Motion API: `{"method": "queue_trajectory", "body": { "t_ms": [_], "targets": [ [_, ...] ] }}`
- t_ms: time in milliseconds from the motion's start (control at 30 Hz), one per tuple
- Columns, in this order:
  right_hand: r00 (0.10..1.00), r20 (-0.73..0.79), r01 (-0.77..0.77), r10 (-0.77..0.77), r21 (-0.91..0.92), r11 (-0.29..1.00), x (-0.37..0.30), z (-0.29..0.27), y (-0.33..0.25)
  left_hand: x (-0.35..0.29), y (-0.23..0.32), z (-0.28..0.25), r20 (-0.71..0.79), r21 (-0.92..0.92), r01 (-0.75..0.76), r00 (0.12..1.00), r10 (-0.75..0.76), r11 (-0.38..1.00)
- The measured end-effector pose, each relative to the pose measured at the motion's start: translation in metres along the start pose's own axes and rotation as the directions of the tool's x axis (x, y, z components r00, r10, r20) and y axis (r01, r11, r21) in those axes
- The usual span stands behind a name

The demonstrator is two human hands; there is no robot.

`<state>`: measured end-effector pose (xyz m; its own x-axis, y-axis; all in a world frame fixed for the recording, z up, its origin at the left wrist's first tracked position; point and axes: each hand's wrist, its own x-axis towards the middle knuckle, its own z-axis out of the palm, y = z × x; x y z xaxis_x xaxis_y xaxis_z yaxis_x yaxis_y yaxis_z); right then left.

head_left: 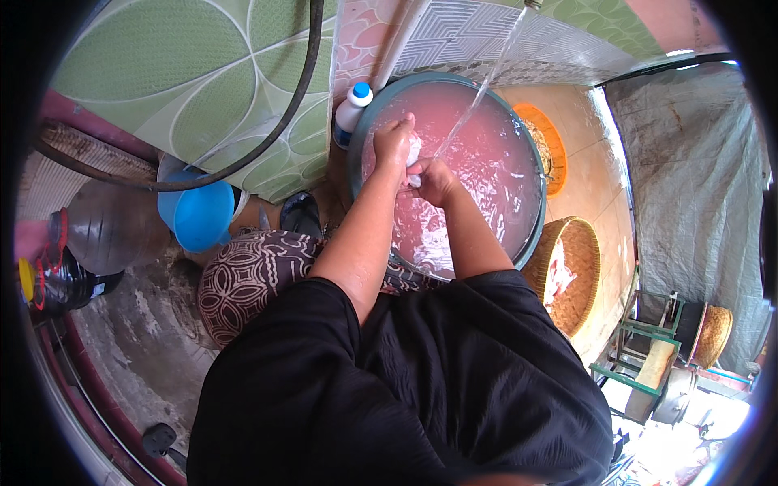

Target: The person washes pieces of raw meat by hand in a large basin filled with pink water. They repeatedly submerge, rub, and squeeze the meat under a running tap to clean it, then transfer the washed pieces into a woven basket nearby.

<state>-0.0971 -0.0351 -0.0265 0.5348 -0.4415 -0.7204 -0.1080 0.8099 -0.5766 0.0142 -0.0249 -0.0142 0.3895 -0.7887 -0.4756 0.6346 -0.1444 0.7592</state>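
Note:
Both hands are over a large grey-green tub (354, 154) of pinkish water. My left hand (393, 147) is closed around a small pale piece of raw meat (416, 149), which is mostly hidden by the fingers. Just to its right, my right hand (435, 180) pinches the lower end of the same piece. A thin stream of water (480, 93) falls from a tap (532, 5) into the tub, a little right of my hands. Several pale pink pieces of raw meat (559, 274) lie in a woven basket (585, 301) at the tub's right.
A white bottle with a blue cap (353, 109) stands against the tub's left rim. Beyond the right rim sits an orange basin (553, 138). At left are a blue dipper (203, 217) and a large clear jug (113, 227). A dark hose (300, 105) hangs across the tiled wall.

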Motion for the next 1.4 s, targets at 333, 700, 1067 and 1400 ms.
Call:
{"method": "queue_trajectory", "body": {
  "t_ms": [333,700,1067,1400],
  "targets": [
    [0.734,-0.477,-0.003,-0.483,-0.714,0.7,0.007,-0.026,0.023,0.009,-0.038,-0.008,0.034,0.102,0.235,0.97,-0.239,0.967],
    [0.791,-0.365,0.227,-0.491,-0.57,0.789,-0.033,-0.002,0.039,-0.016,-0.06,0.017,0.012,-0.051,0.054,0.999,-0.053,0.997],
    [0.964,0.025,0.265,-0.266,0.016,0.964,-0.054,-0.014,0.041,0.002,-0.022,0.006,0.133,-0.346,0.43,0.902,-0.41,0.834],
    [0.954,-0.152,0.299,-0.258,0.541,0.787,-0.038,-0.003,0.002,0.012,-0.006,-0.009,0.08,-0.255,0.332,0.943,-0.322,0.908]
  ]
}}
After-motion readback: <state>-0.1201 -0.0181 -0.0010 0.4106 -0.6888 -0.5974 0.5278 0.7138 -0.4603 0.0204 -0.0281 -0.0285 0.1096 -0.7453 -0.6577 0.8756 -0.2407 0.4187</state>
